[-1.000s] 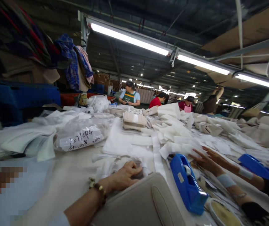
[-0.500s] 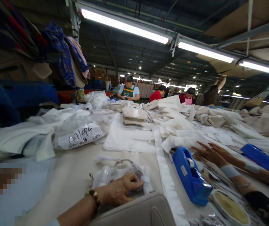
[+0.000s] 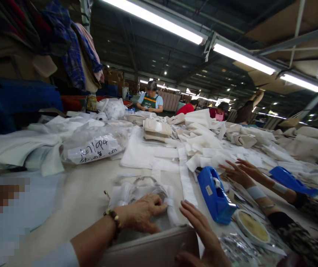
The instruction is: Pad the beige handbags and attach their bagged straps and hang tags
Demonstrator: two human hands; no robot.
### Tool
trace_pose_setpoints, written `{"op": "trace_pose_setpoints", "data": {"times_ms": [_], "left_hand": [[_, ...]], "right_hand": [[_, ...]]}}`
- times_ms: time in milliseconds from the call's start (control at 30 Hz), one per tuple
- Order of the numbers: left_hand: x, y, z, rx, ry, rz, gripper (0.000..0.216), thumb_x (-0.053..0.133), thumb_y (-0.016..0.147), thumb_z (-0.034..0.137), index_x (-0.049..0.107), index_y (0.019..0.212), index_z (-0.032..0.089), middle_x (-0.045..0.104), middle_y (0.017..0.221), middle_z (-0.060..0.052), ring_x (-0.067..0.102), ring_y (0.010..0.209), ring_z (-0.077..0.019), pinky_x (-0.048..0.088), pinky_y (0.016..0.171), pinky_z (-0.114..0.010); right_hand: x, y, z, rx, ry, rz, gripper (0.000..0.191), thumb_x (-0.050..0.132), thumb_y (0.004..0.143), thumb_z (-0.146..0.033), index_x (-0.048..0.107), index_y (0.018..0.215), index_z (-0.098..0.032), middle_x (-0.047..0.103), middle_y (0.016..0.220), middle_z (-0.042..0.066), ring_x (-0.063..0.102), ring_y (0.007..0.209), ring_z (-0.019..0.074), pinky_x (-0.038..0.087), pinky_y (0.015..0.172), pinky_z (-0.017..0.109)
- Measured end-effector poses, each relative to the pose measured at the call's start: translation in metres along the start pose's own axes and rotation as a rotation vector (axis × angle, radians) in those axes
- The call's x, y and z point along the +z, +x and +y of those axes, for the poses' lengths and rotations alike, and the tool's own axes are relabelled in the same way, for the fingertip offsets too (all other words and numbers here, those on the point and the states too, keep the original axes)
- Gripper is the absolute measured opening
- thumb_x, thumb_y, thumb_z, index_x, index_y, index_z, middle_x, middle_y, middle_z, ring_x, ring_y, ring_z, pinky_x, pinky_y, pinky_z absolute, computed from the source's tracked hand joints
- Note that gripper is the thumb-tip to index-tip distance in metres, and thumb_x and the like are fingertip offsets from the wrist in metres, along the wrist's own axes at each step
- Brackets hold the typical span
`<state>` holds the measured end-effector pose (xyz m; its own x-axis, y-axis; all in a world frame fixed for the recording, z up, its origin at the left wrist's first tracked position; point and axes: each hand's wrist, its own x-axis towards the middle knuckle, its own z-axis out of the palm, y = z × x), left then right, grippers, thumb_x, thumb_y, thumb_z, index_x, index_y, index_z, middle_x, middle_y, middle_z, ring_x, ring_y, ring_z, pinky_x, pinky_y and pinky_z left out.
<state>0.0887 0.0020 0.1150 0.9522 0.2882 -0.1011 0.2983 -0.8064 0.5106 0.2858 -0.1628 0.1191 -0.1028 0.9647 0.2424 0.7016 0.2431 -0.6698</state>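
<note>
Pressing my left hand, fingers curled, onto a clear plastic-wrapped bundle; my right hand lies spread on the beige leather panel.

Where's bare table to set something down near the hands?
Bare table lies between the labelled plastic bag and the left hand. Crowded right of it: right hand, blue tape dispenser, white fabric strips.

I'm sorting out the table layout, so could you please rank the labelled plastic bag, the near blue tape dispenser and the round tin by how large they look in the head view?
1. labelled plastic bag
2. near blue tape dispenser
3. round tin
The bag lies farther away, so its lead is safe.
</note>
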Motion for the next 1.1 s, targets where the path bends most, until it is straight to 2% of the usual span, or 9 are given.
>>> {"op": "trace_pose_setpoints", "data": {"times_ms": [167, 233, 367, 533, 600, 700, 800, 900, 1100], "left_hand": [[-0.023, -0.015, 0.007, -0.039, -0.138, -0.069, 0.070, 0.062, 0.074, 0.049, 0.049, 0.132, 0.012, 0.050, 0.131, -0.018, 0.048, 0.118, -0.0341, 0.038, 0.101, -0.040], [-0.041, -0.028, 0.022, -0.118, -0.211, 0.004, 0.057, 0.058, 0.079, 0.042, 0.051, 0.130, 0.017, 0.053, 0.132, -0.013, 0.048, 0.121, -0.0299, 0.036, 0.103, -0.038], [-0.050, -0.057, 0.059, -0.357, -0.048, 0.593, 0.035, 0.047, 0.087, 0.036, 0.060, 0.116, 0.020, 0.063, 0.119, -0.008, 0.055, 0.112, -0.0244, 0.040, 0.100, -0.038], [0.023, -0.097, 0.056, -0.547, 0.315, 1.027, 0.048, 0.044, 0.086, 0.052, 0.057, 0.115, 0.016, 0.062, 0.116, -0.013, 0.058, 0.107, -0.0285, 0.049, 0.091, -0.043], [0.057, -0.116, 0.044, -0.645, 0.259, 1.021, 0.062, 0.053, 0.079, 0.056, 0.049, 0.126, 0.016, 0.056, 0.128, -0.014, 0.054, 0.115, -0.0299, 0.048, 0.094, -0.043], [0.083, -0.131, 0.034, -0.804, -0.148, 0.950, 0.050, 0.059, 0.072, 0.056, 0.058, 0.111, 0.023, 0.068, 0.105, -0.004, 0.065, 0.094, -0.0249, 0.054, 0.082, -0.033], [0.078, -0.127, 0.032, -0.909, -0.557, 0.886, 0.046, 0.062, 0.064, 0.058, 0.061, 0.095, 0.024, 0.070, 0.083, 0.001, 0.066, 0.078, -0.0226, 0.054, 0.072, -0.029], [0.065, -0.118, 0.030, -0.934, -0.709, 0.865, 0.048, 0.067, 0.052, 0.057, 0.059, 0.084, 0.023, 0.069, 0.074, 0.002, 0.065, 0.070, -0.0225, 0.053, 0.063, -0.027], [0.049, -0.112, 0.019, -0.944, -0.793, 0.753, 0.045, 0.070, 0.045, 0.051, 0.060, 0.076, 0.020, 0.068, 0.069, 0.000, 0.064, 0.069, -0.0250, 0.050, 0.063, -0.030]], "right_hand": [[0.033, 0.028, 0.006, 0.098, -0.035, -0.081, 0.044, 0.077, 0.062, -0.037, 0.066, 0.102, -0.024, 0.063, 0.089, 0.003, 0.060, 0.082, 0.0218, 0.048, 0.071, 0.030], [0.038, 0.026, 0.007, 0.115, -0.022, -0.041, 0.035, 0.075, 0.063, -0.036, 0.067, 0.095, -0.023, 0.061, 0.085, 0.002, 0.059, 0.077, 0.0198, 0.045, 0.067, 0.028], [0.040, 0.024, 0.007, 0.142, 0.016, 0.001, 0.032, 0.074, 0.064, -0.041, 0.067, 0.089, -0.021, 0.060, 0.080, 0.002, 0.057, 0.076, 0.0195, 0.043, 0.067, 0.028], [0.039, 0.025, 0.006, 0.188, 0.049, -0.006, 0.034, 0.072, 0.067, -0.046, 0.067, 0.089, -0.021, 0.061, 0.081, 0.002, 0.058, 0.078, 0.0196, 0.043, 0.067, 0.027], [0.040, 0.024, 0.006, 0.184, 0.069, 0.004, 0.032, 0.072, 0.066, -0.044, 0.067, 0.089, -0.021, 0.061, 0.081, 0.002, 0.059, 0.077, 0.0195, 0.044, 0.067, 0.027], [0.042, 0.022, 0.008, 0.174, 0.108, 0.027, 0.031, 0.074, 0.063, -0.039, 0.068, 0.088, -0.022, 0.062, 0.082, 0.002, 0.060, 0.079, 0.0198, 0.046, 0.069, 0.027], [0.048, 0.018, 0.011, 0.233, 0.193, 0.165, 0.039, 0.075, 0.061, -0.036, 0.067, 0.096, -0.022, 0.062, 0.099, 0.004, 0.059, 0.097, 0.0230, 0.045, 0.084, 0.028], [0.053, 0.010, 0.009, 0.460, 0.323, 0.334, 0.061, 0.073, 0.059, -0.038, 0.057, 0.116, -0.021, 0.060, 0.115, 0.005, 0.056, 0.106, 0.0253, 0.043, 0.092, 0.030], [0.053, 0.013, 0.005, 0.748, 0.441, 0.258, 0.076, 0.074, 0.054, -0.050, 0.053, 0.119, -0.017, 0.069, 0.089, 0.006, 0.064, 0.085, 0.0280, 0.050, 0.076, 0.034]]}}
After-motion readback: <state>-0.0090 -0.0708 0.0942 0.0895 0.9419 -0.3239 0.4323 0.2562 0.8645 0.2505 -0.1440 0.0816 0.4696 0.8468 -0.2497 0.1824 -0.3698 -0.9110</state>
